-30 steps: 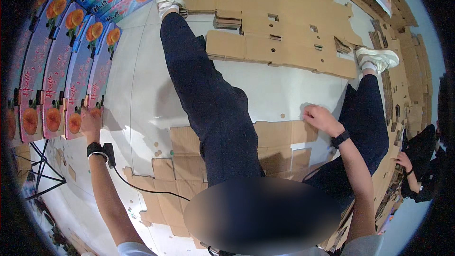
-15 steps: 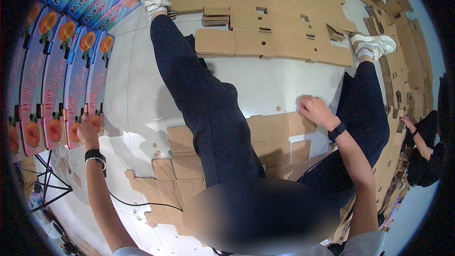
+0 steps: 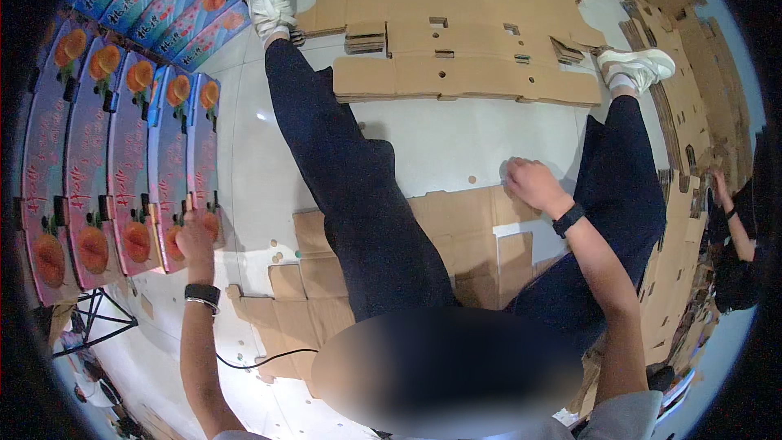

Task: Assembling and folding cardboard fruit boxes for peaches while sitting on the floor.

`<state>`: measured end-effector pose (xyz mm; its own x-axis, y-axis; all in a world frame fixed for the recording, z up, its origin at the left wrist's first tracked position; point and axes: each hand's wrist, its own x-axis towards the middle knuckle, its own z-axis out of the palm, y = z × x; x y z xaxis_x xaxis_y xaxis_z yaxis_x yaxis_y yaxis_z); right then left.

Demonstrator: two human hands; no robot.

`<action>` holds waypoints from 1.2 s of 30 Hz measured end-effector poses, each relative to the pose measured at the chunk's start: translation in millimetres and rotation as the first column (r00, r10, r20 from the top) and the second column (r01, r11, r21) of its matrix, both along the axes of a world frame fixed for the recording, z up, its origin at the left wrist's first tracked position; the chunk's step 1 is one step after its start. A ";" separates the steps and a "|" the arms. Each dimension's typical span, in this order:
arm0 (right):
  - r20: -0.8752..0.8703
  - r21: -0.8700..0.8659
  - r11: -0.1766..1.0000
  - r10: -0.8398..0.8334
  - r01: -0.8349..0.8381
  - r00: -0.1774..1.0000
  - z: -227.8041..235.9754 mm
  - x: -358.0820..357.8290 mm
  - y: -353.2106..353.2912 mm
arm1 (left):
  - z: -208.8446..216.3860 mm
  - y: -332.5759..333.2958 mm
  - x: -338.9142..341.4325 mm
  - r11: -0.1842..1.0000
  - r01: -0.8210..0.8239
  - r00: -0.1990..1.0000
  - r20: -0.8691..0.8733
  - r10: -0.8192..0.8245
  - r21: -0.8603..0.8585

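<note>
At the left stands a row of tall printed cartons (image 3: 130, 171) in blue and pink with orange fruit pictures. My left hand (image 3: 195, 238), wearing a dark wristband and a bracelet, is at the near end of the row. Its fingers are closed at the seam between the two right-hand cartons, pinching the edge of the printed carton (image 3: 205, 147). Over the pale floor, between my legs, my right hand (image 3: 533, 185) hangs with loosely curled fingers and nothing visible in it. Below that hand lies a flat brown cardboard sheet (image 3: 456, 216).
Stacked brown cardboard blanks (image 3: 464, 73) lie ahead between my shoes. More cardboard piles (image 3: 676, 122) line the right side, where another person's hand (image 3: 720, 187) rests. A black metal stand (image 3: 102, 322) is at the lower left. A black cable (image 3: 261, 360) crosses the floor.
The whole view has shifted, so the cartons and my left hand appear farther right and lower. My left hand stays at the same carton seam. My right hand has hardly moved.
</note>
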<state>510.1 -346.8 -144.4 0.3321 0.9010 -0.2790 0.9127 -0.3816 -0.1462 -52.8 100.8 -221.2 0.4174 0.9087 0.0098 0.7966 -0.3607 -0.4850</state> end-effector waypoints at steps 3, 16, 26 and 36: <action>0.042 0.008 0.997 0.073 -0.073 0.996 1.1 -5.5 -3.6 | 1.7 -30.1 12.3 0.995 0.084 0.996 0.002 -0.084 -0.059; -0.034 0.233 0.962 0.152 -0.140 0.988 4.0 -17.3 -28.2 | 46.6 -155.3 71.7 0.988 0.154 0.988 -0.022 -0.153 0.015; 0.031 0.380 0.924 0.022 -0.032 0.999 -25.1 -76.3 -23.3 | 90.6 -172.8 29.2 0.979 0.153 0.959 -0.221 -0.180 -0.132; 0.130 0.434 0.901 -0.066 0.003 0.989 -35.0 -90.1 -23.0 | 82.1 -185.4 5.5 0.977 0.104 0.995 0.029 -0.100 -0.188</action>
<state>420.0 -369.9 -179.4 0.3717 0.9096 0.1854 0.9231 -0.3411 -0.1773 -47.4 -84.6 -139.2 0.5094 0.8476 -0.1486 0.7597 -0.5241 -0.3851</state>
